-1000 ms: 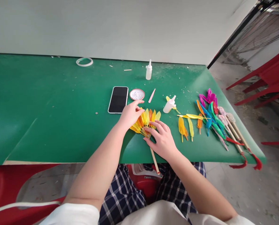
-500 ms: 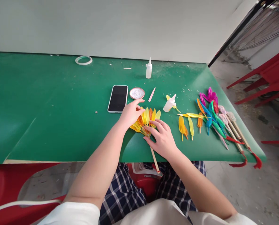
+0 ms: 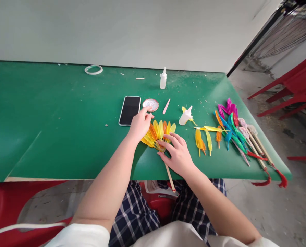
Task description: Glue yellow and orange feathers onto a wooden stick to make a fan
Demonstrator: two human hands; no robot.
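Observation:
A feather fan with yellow and orange feathers lies at the table's front, its pale wooden handle jutting past the edge. My right hand rests over the base of the feathers, curved fingers and thumb holding the fan against the table. Reaching beyond the feathers, my left hand has its index finger stretched to a small red-rimmed dish of tiny whitish pieces. Its fingers are apart, with nothing visible in them. To the dish's left lies a phone; to its right are pink tweezers.
One white squeeze bottle stands upright; another bottle leans on a yellow feather. Loose yellow feathers, coloured feathers and tasselled sticks lie right. A tape roll is at the back. Red stools stand beyond.
My left hand has moved from the fan's feathers up to the dish. My right hand stays on the fan. The view has tilted up slightly.

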